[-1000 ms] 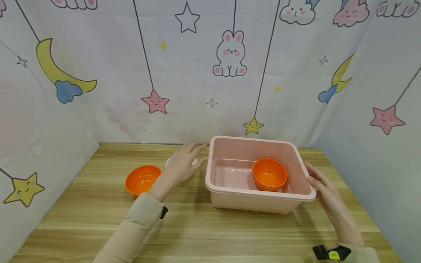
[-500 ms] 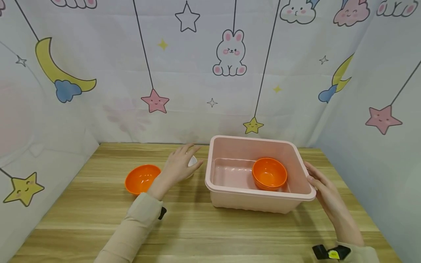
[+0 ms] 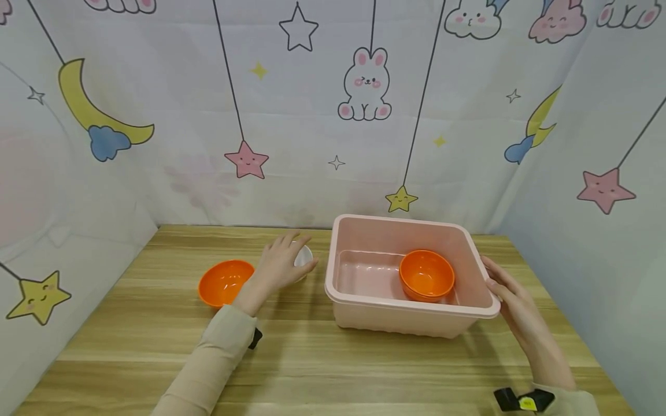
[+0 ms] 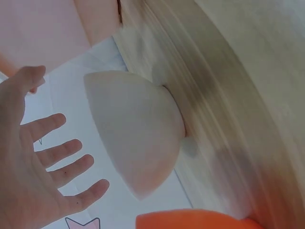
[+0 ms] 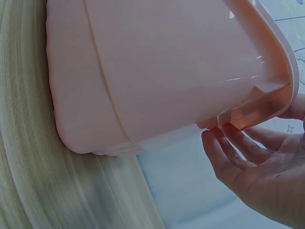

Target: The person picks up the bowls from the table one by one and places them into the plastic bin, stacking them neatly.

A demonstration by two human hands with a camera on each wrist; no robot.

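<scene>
Above a white bowl (image 3: 305, 255) hovers my left hand (image 3: 274, 264), fingers spread. In the left wrist view a gap separates the fingers from the white bowl (image 4: 136, 131), which stands upright on the table. My right hand (image 3: 512, 300) grips the right rim of a pink plastic bin (image 3: 395, 319). The right wrist view has the fingertips curled under the rim of the bin (image 5: 162, 71), with the thumb mostly out of sight. Inside the bin, toward its right side, sits an orange bowl (image 3: 426, 276); a second rim line suggests a stack.
Another orange bowl (image 3: 225, 283) stands on the wooden table (image 3: 312, 370), left of my left hand and partly behind the wrist. A printed cloth wall (image 3: 291, 196) closes off the back of the table, with more cloth on both sides.
My left hand has drawn back slightly to the left, so more of the white bowl shows beside the fingers. The right hand and the bin have stayed put.
</scene>
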